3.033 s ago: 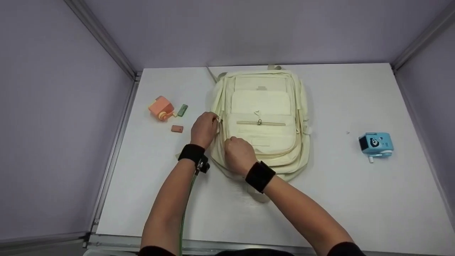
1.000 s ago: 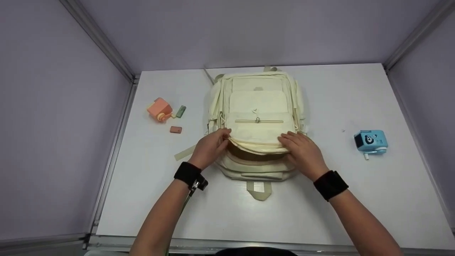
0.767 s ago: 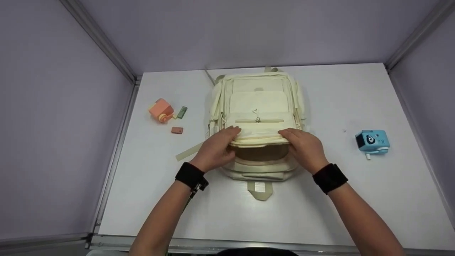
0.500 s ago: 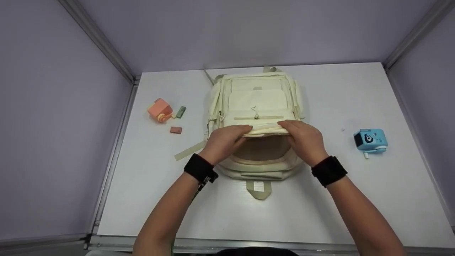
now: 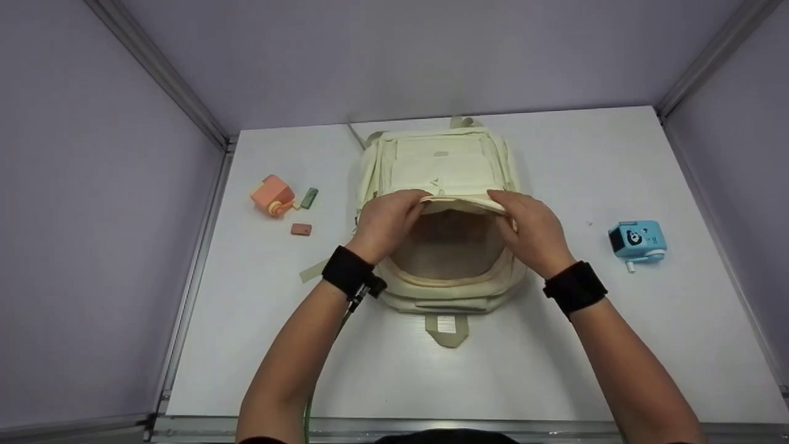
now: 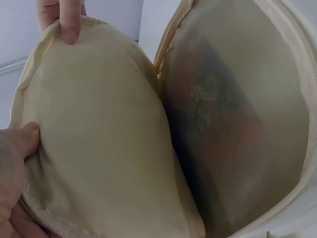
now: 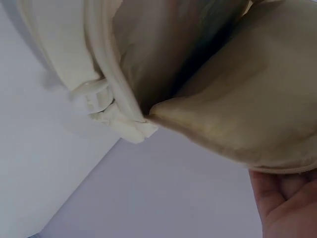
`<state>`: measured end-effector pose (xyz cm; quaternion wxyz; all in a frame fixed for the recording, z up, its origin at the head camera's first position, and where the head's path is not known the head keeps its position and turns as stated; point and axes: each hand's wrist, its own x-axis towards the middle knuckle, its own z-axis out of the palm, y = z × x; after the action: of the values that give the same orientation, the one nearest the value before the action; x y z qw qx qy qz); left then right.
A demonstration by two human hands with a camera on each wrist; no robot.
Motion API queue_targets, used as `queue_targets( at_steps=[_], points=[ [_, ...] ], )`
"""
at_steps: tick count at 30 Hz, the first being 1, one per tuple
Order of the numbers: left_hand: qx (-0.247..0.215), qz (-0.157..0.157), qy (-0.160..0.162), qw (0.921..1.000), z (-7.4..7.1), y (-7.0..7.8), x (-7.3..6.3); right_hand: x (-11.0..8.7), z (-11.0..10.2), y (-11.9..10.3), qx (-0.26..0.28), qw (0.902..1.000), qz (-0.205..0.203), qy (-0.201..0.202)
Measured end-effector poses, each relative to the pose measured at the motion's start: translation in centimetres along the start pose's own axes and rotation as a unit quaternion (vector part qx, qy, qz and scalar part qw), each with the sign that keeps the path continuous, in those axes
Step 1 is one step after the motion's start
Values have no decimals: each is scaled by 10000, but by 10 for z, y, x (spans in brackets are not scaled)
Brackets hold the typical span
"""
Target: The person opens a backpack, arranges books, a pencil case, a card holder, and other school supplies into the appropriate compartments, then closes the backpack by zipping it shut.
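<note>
A cream backpack (image 5: 453, 302) lies on its back, its main compartment unzipped at the near end. My left hand (image 5: 387, 223) grips the left part of the raised front flap (image 6: 99, 124) between thumb and fingers. The flap's right part is pinched by my right hand (image 5: 535, 233), whose fingers also show past the rim in the left wrist view. Between flap and back panel the opening gapes wide. Deep inside, a flat item with blurred dark-blue and reddish patterns (image 6: 213, 99) rests against the back panel; its kind is unclear.
On the white table (image 5: 246, 345), an orange toy-like box with a crank (image 5: 273, 194), a green eraser-like block (image 5: 309, 198) and a reddish one (image 5: 301, 229) lie left. A blue panda-printed crank box (image 5: 641, 240) stands right. Panels enclose the table's back and sides.
Both hands have left the zipper area at the backpack's left side and taken the front flap's near edge. They have lifted it away from me, widening the opening and baring the inside.
</note>
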<state>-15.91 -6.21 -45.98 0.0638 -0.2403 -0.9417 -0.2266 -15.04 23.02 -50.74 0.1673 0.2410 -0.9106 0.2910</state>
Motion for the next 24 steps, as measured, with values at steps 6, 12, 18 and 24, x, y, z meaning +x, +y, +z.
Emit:
queue_targets(
  at_steps=[6,12,18,24],
  points=[
    [-200,-316,46,9993,-1,0,2,-37,-22,51,101,9927,899,796],
    [-415,-509,120,9978,-5,-2,4,-86,-51,126,-531,9425,3253,547],
    [-517,-722,244,9957,-8,-1,7,-116,-60,165,-622,8889,4498,-612],
    [-632,-822,201,9944,-9,0,11,-119,-59,171,-561,8801,4670,-643]
  ],
)
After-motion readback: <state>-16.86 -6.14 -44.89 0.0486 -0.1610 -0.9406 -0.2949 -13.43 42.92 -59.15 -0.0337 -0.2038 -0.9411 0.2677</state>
